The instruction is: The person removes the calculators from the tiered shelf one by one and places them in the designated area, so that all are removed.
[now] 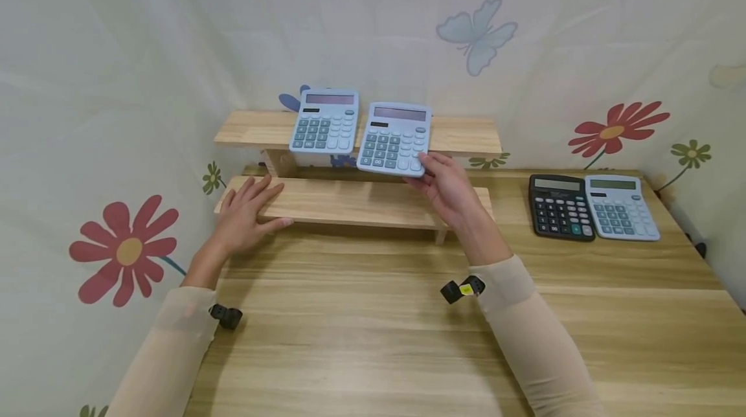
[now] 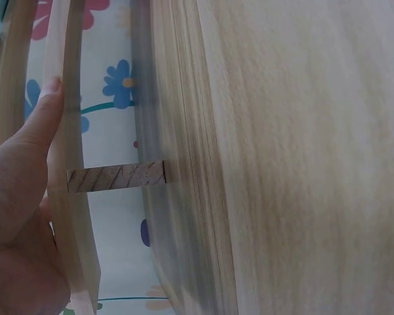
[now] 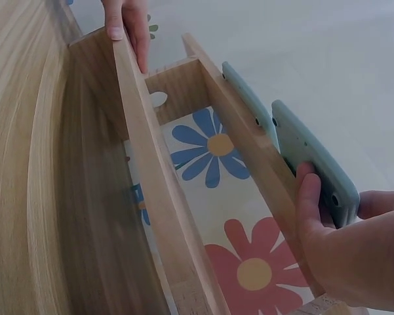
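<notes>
My right hand (image 1: pixel 445 187) pinches a light blue calculator (image 1: pixel 394 138) by its lower right corner, thumb on the front and fingers behind. That calculator overlaps the upper board of a two-tier wooden shelf (image 1: pixel 466 135) in the head view; the right wrist view shows its back (image 3: pixel 308 154) close to the board's edge. Left of it, a second light blue calculator (image 1: pixel 324 120) rests on the upper board. My left hand (image 1: pixel 245 213) lies with spread fingers on the left end of the lower board (image 1: pixel 361 203), its thumb along the front edge in the left wrist view.
On the table (image 1: pixel 350 326) at the right, a black calculator (image 1: pixel 561 206) lies beside another light blue calculator (image 1: pixel 622 206). A flower-and-butterfly curtain (image 1: pixel 373 28) hangs right behind the shelf and along the left side. The table's right edge runs past the two calculators.
</notes>
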Motion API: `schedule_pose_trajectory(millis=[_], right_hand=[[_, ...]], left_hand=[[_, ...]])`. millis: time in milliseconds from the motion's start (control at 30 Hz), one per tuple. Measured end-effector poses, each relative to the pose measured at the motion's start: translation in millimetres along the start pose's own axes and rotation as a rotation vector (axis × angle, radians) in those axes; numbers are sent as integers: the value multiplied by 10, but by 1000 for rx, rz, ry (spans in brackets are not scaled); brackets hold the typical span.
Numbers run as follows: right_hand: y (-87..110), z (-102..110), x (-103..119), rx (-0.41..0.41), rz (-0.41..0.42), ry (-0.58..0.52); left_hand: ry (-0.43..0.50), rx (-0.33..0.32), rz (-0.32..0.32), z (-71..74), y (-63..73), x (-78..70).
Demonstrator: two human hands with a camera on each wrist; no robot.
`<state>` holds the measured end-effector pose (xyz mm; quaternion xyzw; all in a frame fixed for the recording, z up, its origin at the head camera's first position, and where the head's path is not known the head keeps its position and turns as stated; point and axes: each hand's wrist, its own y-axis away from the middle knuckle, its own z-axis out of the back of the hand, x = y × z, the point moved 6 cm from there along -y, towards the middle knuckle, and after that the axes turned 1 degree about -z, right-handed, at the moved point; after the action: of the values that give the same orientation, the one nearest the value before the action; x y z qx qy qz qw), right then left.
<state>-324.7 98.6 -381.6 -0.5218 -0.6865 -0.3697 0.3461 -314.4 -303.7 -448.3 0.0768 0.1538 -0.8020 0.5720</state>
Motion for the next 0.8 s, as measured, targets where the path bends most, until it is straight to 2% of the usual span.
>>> schedule_pose_trajectory(millis=[367, 800], right_hand=[[-27, -22, 8, 27, -8, 16], [-48, -8, -3, 5, -4, 48]], left_hand=[[10, 1, 1, 14, 12, -30], [10, -4, 2, 7, 16, -19]])
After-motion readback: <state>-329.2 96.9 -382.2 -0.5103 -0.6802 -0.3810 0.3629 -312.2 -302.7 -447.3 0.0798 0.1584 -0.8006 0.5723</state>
